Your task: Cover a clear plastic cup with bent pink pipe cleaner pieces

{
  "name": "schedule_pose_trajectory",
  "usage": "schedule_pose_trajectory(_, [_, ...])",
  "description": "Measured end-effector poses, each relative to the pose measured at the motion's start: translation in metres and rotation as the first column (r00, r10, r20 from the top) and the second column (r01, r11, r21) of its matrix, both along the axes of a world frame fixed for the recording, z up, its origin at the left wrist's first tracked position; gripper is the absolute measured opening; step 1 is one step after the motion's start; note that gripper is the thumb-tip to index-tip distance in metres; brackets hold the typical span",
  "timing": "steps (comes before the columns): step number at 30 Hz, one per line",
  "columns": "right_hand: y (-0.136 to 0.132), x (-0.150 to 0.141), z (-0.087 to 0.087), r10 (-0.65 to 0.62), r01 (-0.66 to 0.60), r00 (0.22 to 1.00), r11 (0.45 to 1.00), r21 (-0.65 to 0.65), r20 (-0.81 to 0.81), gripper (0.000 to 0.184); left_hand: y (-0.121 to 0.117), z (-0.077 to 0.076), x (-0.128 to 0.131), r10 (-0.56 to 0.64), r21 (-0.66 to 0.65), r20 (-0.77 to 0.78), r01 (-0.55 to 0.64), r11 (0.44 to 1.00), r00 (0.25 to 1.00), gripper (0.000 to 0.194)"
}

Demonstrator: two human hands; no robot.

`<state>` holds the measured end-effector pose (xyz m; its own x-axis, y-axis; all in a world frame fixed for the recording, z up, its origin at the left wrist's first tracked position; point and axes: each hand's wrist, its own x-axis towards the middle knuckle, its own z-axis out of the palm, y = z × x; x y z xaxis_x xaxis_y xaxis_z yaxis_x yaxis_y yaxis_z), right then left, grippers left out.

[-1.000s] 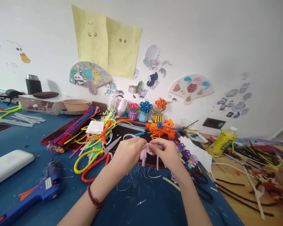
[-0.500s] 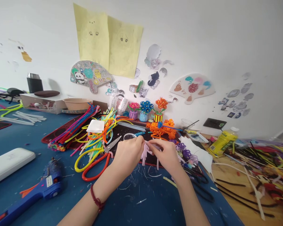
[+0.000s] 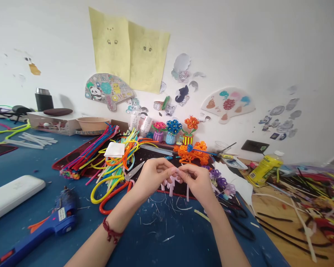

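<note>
My left hand (image 3: 156,174) and my right hand (image 3: 196,181) meet fingertip to fingertip above the table, both closed in a pinch. Between them is a pale pink pipe cleaner, almost wholly hidden by the fingers. Just below and behind the fingertips, short pale pink pipe cleaner pieces (image 3: 171,188) lie at the edge of a dark mat. Large scissors (image 3: 109,202) with yellow and red handles rest left of my left hand, blades partly apart. Purple pipe cleaner flowers (image 3: 221,181) lie beyond my right hand.
A blue glue gun (image 3: 59,218) and a white case (image 3: 13,194) lie at left. Bundled coloured pipe cleaners (image 3: 91,152) sit behind the scissors. Orange flowers (image 3: 197,152) and several small potted ones (image 3: 173,129) stand near the wall. A yellow bottle (image 3: 265,168) stands at right.
My left hand has turned, so its thumb and fingers now show rather than its back. The fingertips stay together, and the view has shifted slightly.
</note>
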<state>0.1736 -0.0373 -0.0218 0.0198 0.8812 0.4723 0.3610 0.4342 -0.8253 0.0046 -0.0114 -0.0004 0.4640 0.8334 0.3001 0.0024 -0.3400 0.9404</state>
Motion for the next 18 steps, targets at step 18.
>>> schedule_pose_trajectory(18, [-0.0055, -0.006, 0.0022, -0.054, 0.048, 0.993, 0.997, 0.065, 0.1, 0.017, 0.0003, -0.0001, -0.0012, 0.11, 0.261, -0.065, -0.089, 0.961, 0.992, 0.007])
